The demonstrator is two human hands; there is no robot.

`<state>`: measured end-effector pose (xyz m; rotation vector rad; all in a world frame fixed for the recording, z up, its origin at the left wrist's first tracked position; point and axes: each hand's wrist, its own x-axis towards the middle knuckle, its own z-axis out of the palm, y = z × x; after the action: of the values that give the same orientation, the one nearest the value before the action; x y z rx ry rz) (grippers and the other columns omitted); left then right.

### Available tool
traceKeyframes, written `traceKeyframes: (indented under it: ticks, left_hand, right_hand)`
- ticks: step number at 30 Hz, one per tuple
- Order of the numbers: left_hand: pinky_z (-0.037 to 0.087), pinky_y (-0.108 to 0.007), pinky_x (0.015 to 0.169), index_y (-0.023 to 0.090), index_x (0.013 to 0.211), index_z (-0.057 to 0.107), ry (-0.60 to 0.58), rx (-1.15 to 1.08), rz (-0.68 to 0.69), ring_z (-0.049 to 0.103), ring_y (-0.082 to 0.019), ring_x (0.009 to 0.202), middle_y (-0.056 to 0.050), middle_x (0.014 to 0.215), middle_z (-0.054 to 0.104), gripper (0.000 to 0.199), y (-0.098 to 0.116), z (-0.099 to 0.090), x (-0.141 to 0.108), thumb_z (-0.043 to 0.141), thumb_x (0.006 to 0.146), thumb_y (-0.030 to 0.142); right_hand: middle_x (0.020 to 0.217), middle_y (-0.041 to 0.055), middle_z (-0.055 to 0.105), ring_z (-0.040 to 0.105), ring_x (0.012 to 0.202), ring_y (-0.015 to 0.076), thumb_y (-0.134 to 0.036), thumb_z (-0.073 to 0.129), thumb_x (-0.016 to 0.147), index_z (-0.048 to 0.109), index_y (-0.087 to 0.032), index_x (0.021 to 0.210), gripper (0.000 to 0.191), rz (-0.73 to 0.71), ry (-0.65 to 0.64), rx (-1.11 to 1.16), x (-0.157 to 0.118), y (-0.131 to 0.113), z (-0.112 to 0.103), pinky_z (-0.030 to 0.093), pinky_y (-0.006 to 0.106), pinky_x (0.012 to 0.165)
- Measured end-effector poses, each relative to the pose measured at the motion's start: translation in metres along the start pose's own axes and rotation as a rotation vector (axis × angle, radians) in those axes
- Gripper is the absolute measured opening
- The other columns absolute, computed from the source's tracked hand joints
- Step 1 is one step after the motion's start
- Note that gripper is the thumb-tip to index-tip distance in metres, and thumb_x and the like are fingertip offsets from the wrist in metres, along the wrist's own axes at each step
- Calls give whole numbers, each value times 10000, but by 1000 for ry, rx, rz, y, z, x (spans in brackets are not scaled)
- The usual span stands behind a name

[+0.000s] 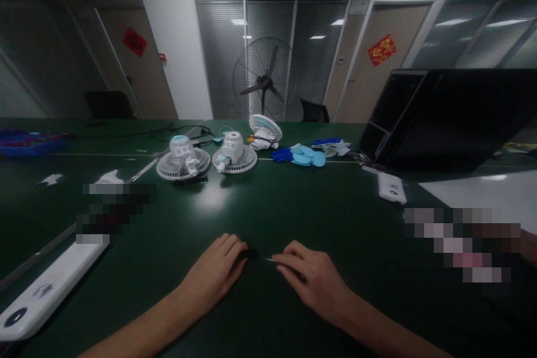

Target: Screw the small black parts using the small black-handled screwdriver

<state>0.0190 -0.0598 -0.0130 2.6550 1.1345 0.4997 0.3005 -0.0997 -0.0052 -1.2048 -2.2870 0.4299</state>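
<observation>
Low over the dark green table, my left hand [222, 263] closes its fingers round a small black piece [251, 254] whose kind I cannot make out. My right hand [316, 277] faces it from the other side and pinches a slim pointed tool [271, 259]. The tool's thin bright metal tip points left toward the black piece, with a narrow gap between them. The rest of the tool is mostly covered by my fingers, so its exact kind is unclear.
Partly disassembled white fans [235, 159] lie further back, near light-blue fan blades [308, 156] and a dark blue glove [282, 155]. A monitor [457, 123] stands right, behind a white device [391, 187]. A long white device [50, 291] lies left. Another person's hand [529, 246] shows at right.
</observation>
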Motion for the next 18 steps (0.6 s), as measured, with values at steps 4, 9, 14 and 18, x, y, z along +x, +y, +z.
traceKeyframes:
  ticks: [4,9,14,18]
  left_hand:
    - [508,-452,1003,233,1183,593,21,-4,11,616,-229,1004,-54,1104,651,166,-1,2,-1,493,1051,221]
    - [513,-448,988,238,1198,591,15,-17,3,611,-229,1005,-52,1117,646,178,-3,3,0,495,1049,217]
    - [512,-427,975,243,1196,607,0,-62,-1,603,-222,1010,-50,1120,641,185,-3,-2,0,517,1037,212]
    - [499,-426,1014,244,1162,623,-22,-130,-5,602,-217,1039,-49,1128,638,164,-3,-11,-2,525,1032,224]
  right_hand:
    - [1088,45,682,693,847,166,-215,561,1044,709,-259,1278,281,2,9,-13,2,3,5,550,269,721]
    - [1091,46,681,694,857,168,-203,568,1037,709,-260,1276,283,4,-10,-43,2,4,6,554,267,727]
    - [1098,51,684,690,847,164,-188,563,1030,707,-250,1286,301,2,-25,-43,1,2,5,559,254,712]
    - [1104,63,689,686,839,169,-207,551,1040,712,-250,1283,294,-31,-26,-60,-1,4,7,564,264,720]
